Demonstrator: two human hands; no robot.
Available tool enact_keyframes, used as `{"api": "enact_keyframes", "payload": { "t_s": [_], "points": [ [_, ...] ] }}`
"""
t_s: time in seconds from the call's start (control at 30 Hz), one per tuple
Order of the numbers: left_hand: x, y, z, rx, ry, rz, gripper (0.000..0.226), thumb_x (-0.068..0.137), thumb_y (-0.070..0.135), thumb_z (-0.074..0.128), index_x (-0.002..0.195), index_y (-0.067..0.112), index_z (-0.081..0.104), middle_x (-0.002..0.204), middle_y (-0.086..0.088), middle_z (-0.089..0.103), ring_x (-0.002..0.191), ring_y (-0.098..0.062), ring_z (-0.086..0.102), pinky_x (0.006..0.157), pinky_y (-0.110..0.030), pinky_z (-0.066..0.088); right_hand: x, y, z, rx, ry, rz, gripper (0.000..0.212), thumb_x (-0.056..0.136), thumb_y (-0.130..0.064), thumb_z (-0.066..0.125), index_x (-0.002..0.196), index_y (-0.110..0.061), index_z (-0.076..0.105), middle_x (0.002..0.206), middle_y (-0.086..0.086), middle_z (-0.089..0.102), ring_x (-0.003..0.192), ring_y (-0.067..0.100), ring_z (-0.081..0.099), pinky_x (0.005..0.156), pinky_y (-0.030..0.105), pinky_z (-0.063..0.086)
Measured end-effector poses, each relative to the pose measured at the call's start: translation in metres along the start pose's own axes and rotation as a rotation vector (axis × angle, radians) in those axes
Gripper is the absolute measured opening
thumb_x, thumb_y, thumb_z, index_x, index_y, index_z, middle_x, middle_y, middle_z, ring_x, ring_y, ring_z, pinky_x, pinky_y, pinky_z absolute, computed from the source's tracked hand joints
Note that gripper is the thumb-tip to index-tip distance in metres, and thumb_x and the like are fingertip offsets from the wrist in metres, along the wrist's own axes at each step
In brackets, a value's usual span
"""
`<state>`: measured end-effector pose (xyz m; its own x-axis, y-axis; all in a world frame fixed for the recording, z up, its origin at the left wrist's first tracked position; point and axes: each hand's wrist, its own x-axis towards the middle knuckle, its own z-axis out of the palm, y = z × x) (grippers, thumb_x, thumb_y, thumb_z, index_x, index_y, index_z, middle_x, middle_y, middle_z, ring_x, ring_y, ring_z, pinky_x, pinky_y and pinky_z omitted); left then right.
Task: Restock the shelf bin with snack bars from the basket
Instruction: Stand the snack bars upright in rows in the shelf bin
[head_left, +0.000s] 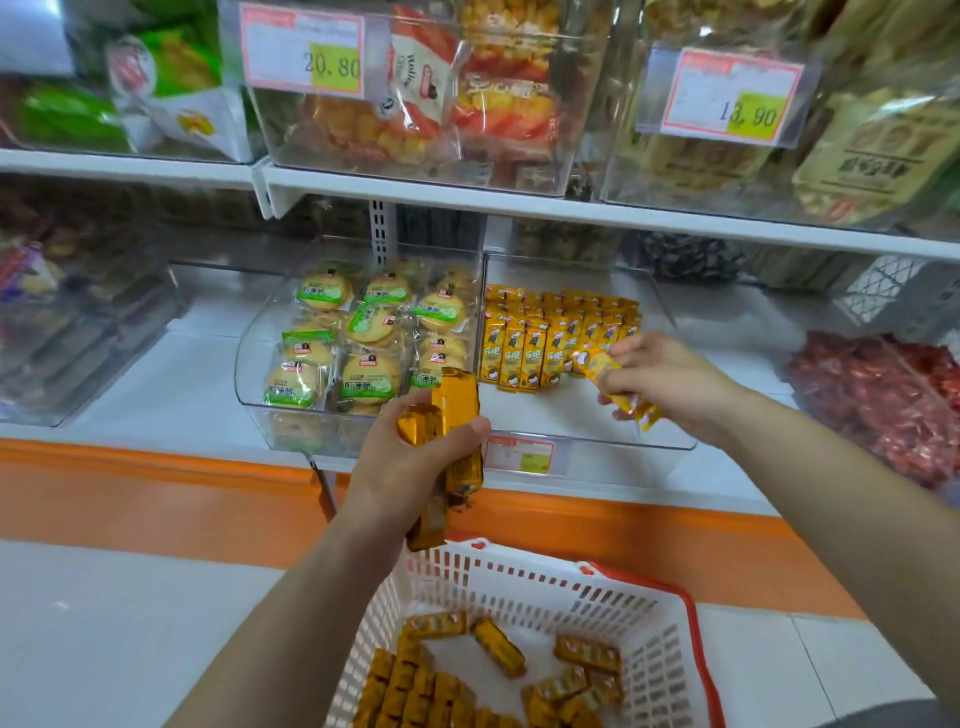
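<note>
Bin and right hand: the shelf bin (597, 434) lies directly under our right hand (670, 379). Its standing rows of bars (545, 338) sit at about 10 o'clock from that hand, and bare bin floor runs along the front wall.
Bar in play: our single bar (595, 366) has its upper end just beside the right end of the front row.
Long axis: this bar slants from 10 o'clock to 4 o'clock, while the shelved bars stand 12 to 6. We judge it needs turning upright before it joins the row.
Nearer hand: the right, already over the bin. Our left hand (410, 457) is at 8 o'clock from it, before the bin's front-left corner and above the basket (545, 587).
Right hand state: fingers curled round the lower half of the single bar, holding it in a pinch. The bar's two ends stick out on either side.
Left hand state: clamped round a bundle of bars (460, 400), thumb across the front. The bundle runs roughly 12 to 6, sticking out above and below the fist.
Supply: loose bars (498, 647) lie in the basket at 6 o'clock from the left hand.
Neighbour: the cookie bin (249, 364) touches our bin at 9 o'clock.
</note>
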<state>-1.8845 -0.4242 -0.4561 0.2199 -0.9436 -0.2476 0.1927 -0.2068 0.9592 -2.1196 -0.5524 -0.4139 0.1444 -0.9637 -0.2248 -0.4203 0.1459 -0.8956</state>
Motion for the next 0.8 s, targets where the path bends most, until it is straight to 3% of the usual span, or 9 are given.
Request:
{"api": "enact_keyframes", "payload": {
  "t_s": [0.1,0.2,0.27,0.33,0.5,0.57,0.63,0.7,0.8],
  "points": [
    [0.006,0.000,0.000,-0.004,0.014,0.003,0.099,0.043,0.056,0.088,0.133,0.033,0.054,0.113,-0.006,0.075,0.091,-0.022,0.077,0.079,-0.046,0.064,0.038,0.000,-0.008,-0.257,0.075,-0.077,0.026,0.078,0.001,0.077,0.092,-0.013,0.060,0.083,0.010,0.059,0.065,0.022,0.055,0.051,0.026,0.046],
    [0.012,-0.002,0.001,0.012,0.022,0.007,0.097,0.044,0.056,0.088,0.132,0.034,0.054,0.112,-0.006,0.074,0.092,-0.022,0.077,0.078,-0.046,0.064,0.074,0.001,-0.011,-0.649,0.136,-0.132,0.035,0.065,-0.013,0.088,0.088,-0.023,0.063,0.083,0.003,0.061,0.077,0.025,0.059,0.064,0.032,0.048],
    [0.015,-0.005,0.001,0.017,0.025,0.007,0.098,0.044,0.055,0.088,0.133,0.034,0.053,0.111,-0.005,0.074,0.089,-0.020,0.077,0.074,-0.042,0.064,0.093,0.002,-0.009,-0.819,0.163,-0.140,0.040,0.061,-0.022,0.090,0.086,-0.025,0.060,0.079,-0.001,0.063,0.078,0.024,0.062,0.060,0.028,0.044],
    [0.017,-0.007,0.001,0.022,0.023,0.011,0.096,0.044,0.053,0.088,0.132,0.033,0.053,0.107,-0.004,0.075,0.086,-0.019,0.077,0.071,-0.039,0.064,0.113,0.007,-0.005,-0.846,0.164,-0.166,0.032,0.066,-0.023,0.087,0.085,-0.020,0.061,0.081,0.003,0.066,0.076,0.024,0.062,0.056,0.026,0.038],
    [0.022,-0.011,0.001,0.028,0.026,0.018,0.087,0.046,0.050,0.089,0.125,0.038,0.056,0.099,0.002,0.076,0.083,-0.016,0.077,0.065,-0.033,0.062,0.151,0.025,0.002,-0.857,0.141,-0.233,0.030,0.081,-0.009,0.071,0.111,-0.011,0.068,0.113,0.013,0.070,0.104,0.032,0.064,0.079,0.029,0.048],
    [0.023,-0.012,0.001,0.034,0.024,0.012,0.087,0.044,0.052,0.090,0.124,0.039,0.056,0.102,0.001,0.075,0.084,-0.016,0.077,0.064,-0.032,0.062,0.157,0.029,0.005,-0.797,0.181,-0.278,0.038,0.080,-0.005,0.069,0.118,-0.008,0.065,0.113,0.016,0.070,0.105,0.035,0.064,0.083,0.036,0.053],
    [0.024,-0.013,0.001,0.049,0.020,0.007,0.092,0.043,0.054,0.097,0.124,0.040,0.056,0.105,0.000,0.074,0.085,-0.017,0.077,0.068,-0.036,0.064,0.158,0.034,0.007,-0.753,0.276,-0.303,0.046,0.077,-0.003,0.070,0.121,-0.004,0.056,0.109,0.019,0.067,0.102,0.037,0.062,0.075,0.035,0.049],
    [0.025,-0.013,0.001,0.055,0.022,0.005,0.095,0.040,0.057,0.095,0.126,0.040,0.057,0.106,-0.002,0.075,0.086,-0.020,0.077,0.073,-0.043,0.065,0.158,0.040,0.009,-0.717,0.327,-0.331,0.038,0.076,0.000,0.070,0.112,-0.005,0.058,0.101,0.018,0.066,0.095,0.037,0.062,0.068,0.031,0.041],
    [0.025,-0.013,0.002,0.060,0.019,0.002,0.100,0.037,0.059,0.094,0.127,0.039,0.056,0.108,-0.005,0.074,0.088,-0.021,0.077,0.075,-0.046,0.065,0.155,0.044,0.013,-0.652,0.311,-0.311,0.026,0.080,0.001,0.067,0.105,-0.007,0.065,0.091,0.012,0.067,0.092,0.035,0.064,0.072,0.032,0.047]
  ]
}}
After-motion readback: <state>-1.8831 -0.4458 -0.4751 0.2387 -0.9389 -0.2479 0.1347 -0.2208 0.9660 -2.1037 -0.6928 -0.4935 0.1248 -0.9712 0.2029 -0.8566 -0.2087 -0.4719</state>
